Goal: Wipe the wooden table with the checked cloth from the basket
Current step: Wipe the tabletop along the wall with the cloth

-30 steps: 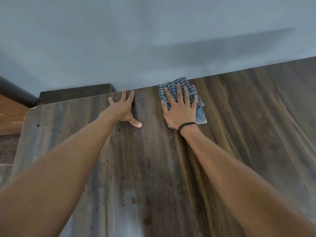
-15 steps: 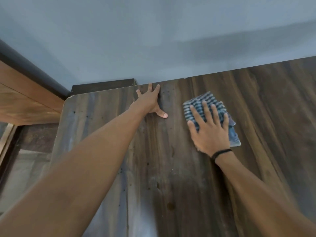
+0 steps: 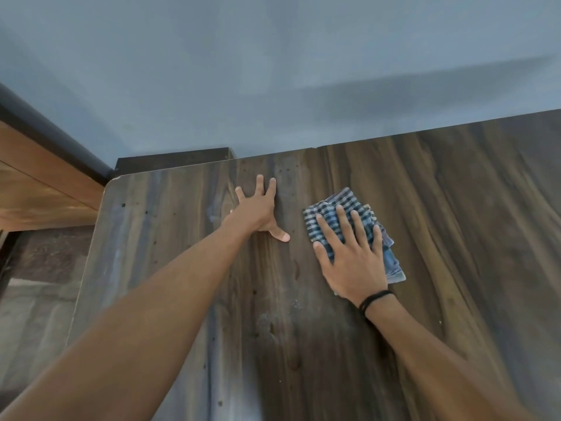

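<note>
The dark wooden table fills the lower part of the head view and meets a grey-blue wall at its far edge. A folded blue-and-white checked cloth lies flat on the table, a short way in from that far edge. My right hand, with a black band at the wrist, presses flat on the cloth with spread fingers and covers its near half. My left hand rests flat on the bare wood to the left of the cloth, fingers apart, holding nothing. No basket is in view.
The table's rounded left corner and left edge drop to a stone floor. A brown wooden piece with a black top rail stands at the left. A dark low block sits behind the corner against the wall. Pale crumbs dot the wood.
My right hand has slid the cloth back from the table's far edge, toward me. My left hand stays planted flat. The view has shifted left, showing more of the table's left corner.
</note>
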`<state>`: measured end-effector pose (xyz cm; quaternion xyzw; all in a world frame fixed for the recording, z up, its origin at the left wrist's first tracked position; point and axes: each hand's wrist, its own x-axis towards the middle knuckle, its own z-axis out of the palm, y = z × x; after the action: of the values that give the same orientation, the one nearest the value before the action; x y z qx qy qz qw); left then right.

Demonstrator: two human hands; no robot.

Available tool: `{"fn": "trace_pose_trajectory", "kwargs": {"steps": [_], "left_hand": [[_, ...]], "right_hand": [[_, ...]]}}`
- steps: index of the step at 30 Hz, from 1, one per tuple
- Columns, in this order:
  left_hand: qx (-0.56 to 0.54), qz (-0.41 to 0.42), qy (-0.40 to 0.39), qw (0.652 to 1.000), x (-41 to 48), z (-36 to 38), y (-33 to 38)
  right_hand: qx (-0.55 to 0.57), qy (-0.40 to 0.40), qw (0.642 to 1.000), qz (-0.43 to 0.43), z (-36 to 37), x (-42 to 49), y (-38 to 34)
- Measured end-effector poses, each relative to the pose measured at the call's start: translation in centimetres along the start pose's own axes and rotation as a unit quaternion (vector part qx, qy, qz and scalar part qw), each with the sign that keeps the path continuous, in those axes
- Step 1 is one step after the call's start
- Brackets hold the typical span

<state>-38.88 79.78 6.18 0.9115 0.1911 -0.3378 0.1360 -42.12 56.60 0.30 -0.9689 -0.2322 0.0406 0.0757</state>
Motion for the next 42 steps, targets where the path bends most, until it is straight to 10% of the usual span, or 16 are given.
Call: {"fn": "trace_pose_trajectory", "kwargs": {"steps": [21, 32, 42], "left_hand": [[0.045, 0.014, 0.019, 0.999, -0.6, -0.3, 0.4], [0.039, 0.020, 0.106, 0.993, -4.0, 1.9, 2.0], [0.037, -0.026, -0.031, 0.998, -9.4, 8.6, 2.3]], "right_hand": [[0.041, -0.009, 0.992, 0.119, -0.9, -1.7, 0.1], [0.039, -0.001, 0.998, 0.047, -0.6, -5.9, -0.3], [0.019, 0.022, 1.000, 0.006, 0.5, -11.5, 1.3]]}}
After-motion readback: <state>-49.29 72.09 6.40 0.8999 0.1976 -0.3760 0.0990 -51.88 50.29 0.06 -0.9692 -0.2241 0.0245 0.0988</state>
